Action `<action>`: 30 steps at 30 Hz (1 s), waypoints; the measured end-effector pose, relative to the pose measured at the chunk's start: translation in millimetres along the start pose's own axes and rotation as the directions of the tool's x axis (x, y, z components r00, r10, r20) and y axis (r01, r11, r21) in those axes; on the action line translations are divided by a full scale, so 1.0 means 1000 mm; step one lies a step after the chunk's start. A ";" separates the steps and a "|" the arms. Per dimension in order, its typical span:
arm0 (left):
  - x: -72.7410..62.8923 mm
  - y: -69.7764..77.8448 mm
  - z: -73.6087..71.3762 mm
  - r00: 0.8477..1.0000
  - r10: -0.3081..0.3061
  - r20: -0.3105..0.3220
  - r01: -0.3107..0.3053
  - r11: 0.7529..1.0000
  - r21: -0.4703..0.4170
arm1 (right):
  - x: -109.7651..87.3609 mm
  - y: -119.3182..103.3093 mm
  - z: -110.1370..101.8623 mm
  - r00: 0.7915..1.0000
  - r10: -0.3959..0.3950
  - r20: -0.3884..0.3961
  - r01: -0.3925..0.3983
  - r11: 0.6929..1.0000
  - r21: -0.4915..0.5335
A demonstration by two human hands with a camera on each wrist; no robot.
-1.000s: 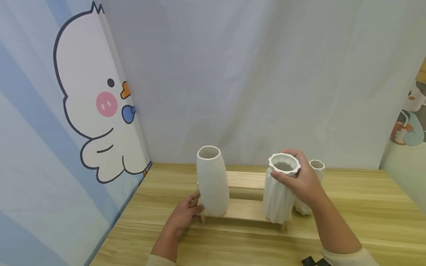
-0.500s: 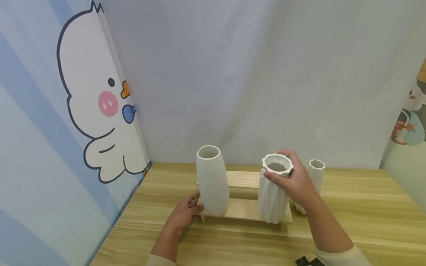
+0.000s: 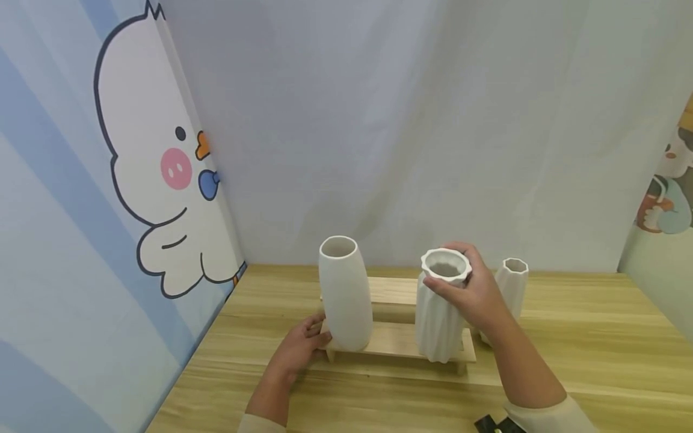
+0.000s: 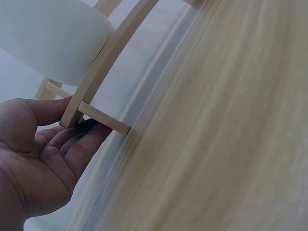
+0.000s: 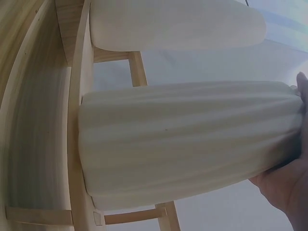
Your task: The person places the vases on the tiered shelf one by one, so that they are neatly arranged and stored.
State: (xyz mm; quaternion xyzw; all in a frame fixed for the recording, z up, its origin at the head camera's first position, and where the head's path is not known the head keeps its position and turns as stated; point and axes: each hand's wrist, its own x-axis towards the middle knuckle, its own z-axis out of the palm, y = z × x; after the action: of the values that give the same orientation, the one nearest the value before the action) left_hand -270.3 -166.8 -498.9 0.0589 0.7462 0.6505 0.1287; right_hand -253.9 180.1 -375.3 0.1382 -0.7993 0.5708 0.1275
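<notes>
My right hand (image 3: pixel 479 297) grips a white fluted vase (image 3: pixel 440 322) around its neck, just under the scalloped rim. The vase stands upright on the right part of the lower step of a two-step wooden stand (image 3: pixel 394 340); in the right wrist view its base (image 5: pixel 91 154) meets the board. At the stand's left end, my left hand (image 3: pixel 300 347) pinches the board, thumb above and fingers underneath, as the left wrist view shows. A smooth white tall vase (image 3: pixel 345 300) stands on the lower step's left part, close to that hand.
A slimmer white fluted vase (image 3: pixel 511 285) stands on the wooden table (image 3: pixel 590 337) right of the stand, partly hidden by my right hand. A black object (image 3: pixel 495 424) lies at the front edge of view by the right sleeve. A grey curtain (image 3: pixel 411 132) hangs behind.
My right hand has moved the fluted vase leftward along the lower step, away from the stand's right end. The left hand and the smooth vase have stayed in place.
</notes>
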 end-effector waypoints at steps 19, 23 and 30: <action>0.000 -0.002 0.003 1.000 0.008 -0.014 -0.008 1.000 0.004 | -0.003 0.007 0.007 0.999 0.005 -0.031 -0.001 0.993 0.116; 0.001 -0.003 0.003 1.000 0.012 -0.011 -0.011 1.000 0.011 | -0.004 0.008 0.008 0.999 0.003 -0.048 0.003 0.992 0.125; 0.003 -0.005 0.001 1.000 0.007 -0.014 -0.007 1.000 0.024 | -0.003 0.008 0.011 0.998 -0.010 -0.062 0.018 0.992 0.124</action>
State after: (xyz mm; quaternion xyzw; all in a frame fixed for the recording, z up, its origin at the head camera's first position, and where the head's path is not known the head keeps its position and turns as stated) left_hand -272.3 -165.9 -504.3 0.0585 0.7546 0.6423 0.1206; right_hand -254.2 172.3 -386.5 0.1341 -0.7568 0.6226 0.1471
